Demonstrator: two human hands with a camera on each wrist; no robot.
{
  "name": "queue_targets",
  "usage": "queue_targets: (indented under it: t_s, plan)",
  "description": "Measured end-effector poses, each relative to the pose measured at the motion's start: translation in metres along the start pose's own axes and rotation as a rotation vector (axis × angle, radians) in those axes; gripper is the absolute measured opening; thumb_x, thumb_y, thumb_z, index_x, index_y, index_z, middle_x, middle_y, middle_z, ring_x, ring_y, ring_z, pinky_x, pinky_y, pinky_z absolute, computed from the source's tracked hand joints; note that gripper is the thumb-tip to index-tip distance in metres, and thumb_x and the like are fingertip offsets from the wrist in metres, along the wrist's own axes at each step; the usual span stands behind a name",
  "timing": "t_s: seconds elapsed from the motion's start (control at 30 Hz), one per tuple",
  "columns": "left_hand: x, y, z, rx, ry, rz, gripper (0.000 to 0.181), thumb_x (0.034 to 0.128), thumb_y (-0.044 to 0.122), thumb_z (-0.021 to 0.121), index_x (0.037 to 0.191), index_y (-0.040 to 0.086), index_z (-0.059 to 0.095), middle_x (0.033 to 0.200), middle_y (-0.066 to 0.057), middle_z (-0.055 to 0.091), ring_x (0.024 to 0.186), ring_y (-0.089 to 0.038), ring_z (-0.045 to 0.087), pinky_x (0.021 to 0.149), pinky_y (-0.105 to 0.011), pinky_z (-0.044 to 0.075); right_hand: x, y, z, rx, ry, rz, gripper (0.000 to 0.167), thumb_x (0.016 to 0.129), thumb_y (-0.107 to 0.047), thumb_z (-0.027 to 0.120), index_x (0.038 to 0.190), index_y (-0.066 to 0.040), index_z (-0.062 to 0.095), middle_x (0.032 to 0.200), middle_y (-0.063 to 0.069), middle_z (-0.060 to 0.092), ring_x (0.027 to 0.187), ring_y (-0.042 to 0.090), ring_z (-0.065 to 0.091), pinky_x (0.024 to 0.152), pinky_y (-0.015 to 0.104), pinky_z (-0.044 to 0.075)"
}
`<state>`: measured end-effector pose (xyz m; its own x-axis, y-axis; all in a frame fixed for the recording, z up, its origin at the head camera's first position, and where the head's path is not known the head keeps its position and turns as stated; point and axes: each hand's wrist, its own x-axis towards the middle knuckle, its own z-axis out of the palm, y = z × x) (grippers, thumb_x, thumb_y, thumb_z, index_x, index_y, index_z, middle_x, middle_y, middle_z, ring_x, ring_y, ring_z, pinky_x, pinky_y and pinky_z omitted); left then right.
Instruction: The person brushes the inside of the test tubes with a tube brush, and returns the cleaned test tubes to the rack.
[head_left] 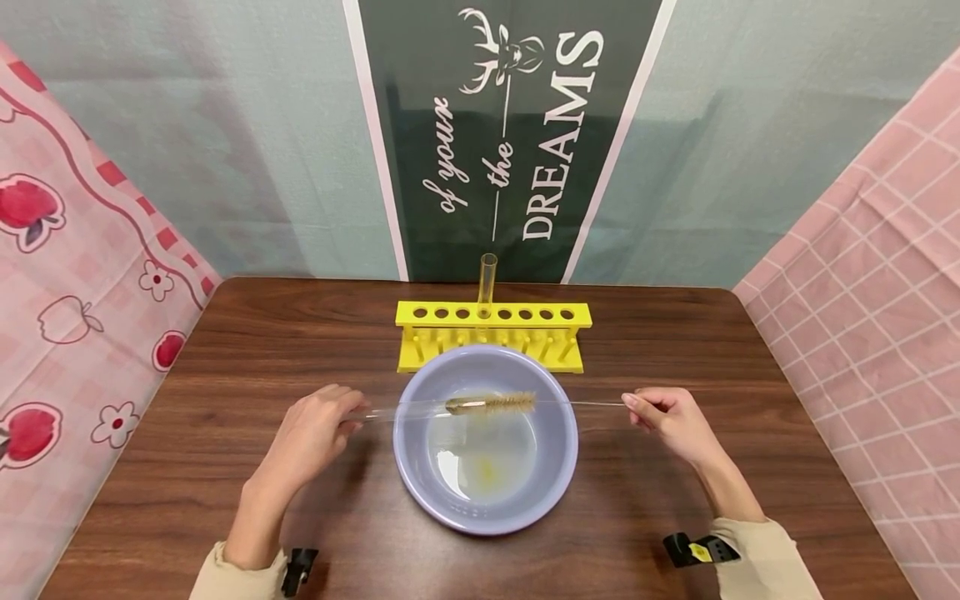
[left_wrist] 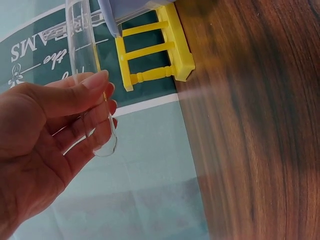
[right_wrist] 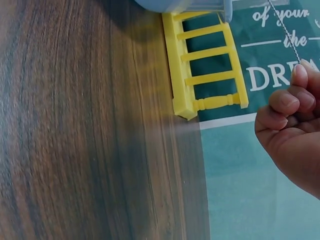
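Left fingers [left_wrist: 95, 81] round glass tube [left_wrist: 82, 40], right fingers [right_wrist: 286, 102] round brush wire [right_wrist: 287, 35], "DREAMS" backdrop [head_left: 517, 117] behind

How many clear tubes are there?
2. One tube is held level, partly over the purple bowl; the other tube stands in the yellow rack.

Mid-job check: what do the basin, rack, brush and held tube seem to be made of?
Basin: probably plastic, smooth and evenly lavender with a soft sheen.
Rack: smooth, likely moulded plastic, uniformly yellow; painted wood is possible.
Brush: tan bristles, natural or synthetic unclear; handle looks like twisted metal wire, silvery and ridged.
Held tube: glass or clear plastic; shiny, see-through walls.
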<state>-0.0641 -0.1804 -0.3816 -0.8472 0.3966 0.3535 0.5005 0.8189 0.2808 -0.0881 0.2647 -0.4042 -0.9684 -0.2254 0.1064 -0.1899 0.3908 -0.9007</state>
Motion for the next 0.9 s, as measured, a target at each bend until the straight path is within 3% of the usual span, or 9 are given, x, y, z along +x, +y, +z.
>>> queue_targets:
  t_s: [0.27, 0.47, 0.6, 0.9]
  plan:
    - [0.003, 0.001, 0.000, 0.008, -0.007, -0.014, 0.026, 0.0635, -0.010, 0.071, 0.082, 0.007, 0.064, 0.078, -0.002, 0.062, 0.076, -0.022, 0.060, 0.061, -0.039, 0.047, 0.001, -0.005, 0.004, -0.027, -0.008, -0.021, 0.026, 0.088, 0.004, 0.053, 0.062, 0.003, 0.053, 0.051, 0.014, 0.043, 0.045, 0.011, 0.040, 0.042, 0.029, 0.033]
    - [0.004, 0.003, -0.001, 0.025, -0.021, -0.023, 0.027, 0.0633, -0.011, 0.069, 0.083, 0.007, 0.064, 0.079, -0.002, 0.062, 0.077, -0.021, 0.060, 0.060, -0.039, 0.047, 0.000, -0.026, 0.008, -0.025, -0.014, -0.048, 0.027, 0.086, 0.009, 0.051, 0.060, 0.003, 0.052, 0.051, 0.015, 0.042, 0.044, 0.018, 0.039, 0.042, 0.030, 0.034]
    - [0.006, 0.005, -0.002, 0.030, -0.028, -0.010, 0.030, 0.0612, -0.013, 0.068, 0.083, 0.008, 0.064, 0.078, 0.000, 0.061, 0.076, -0.019, 0.058, 0.059, -0.037, 0.046, -0.001, -0.038, 0.011, -0.025, -0.026, -0.068, 0.030, 0.086, 0.010, 0.051, 0.059, -0.003, 0.052, 0.052, 0.016, 0.042, 0.045, 0.020, 0.039, 0.043, 0.030, 0.034]
    - [0.011, 0.013, -0.003, 0.017, -0.008, 0.030, 0.032, 0.0601, -0.014, 0.067, 0.084, 0.008, 0.065, 0.077, 0.001, 0.060, 0.074, -0.018, 0.057, 0.058, -0.036, 0.046, 0.002, -0.045, 0.020, 0.001, -0.071, -0.104, 0.032, 0.086, 0.011, 0.051, 0.059, -0.007, 0.052, 0.049, 0.011, 0.037, 0.045, 0.004, 0.035, 0.041, 0.031, 0.029]
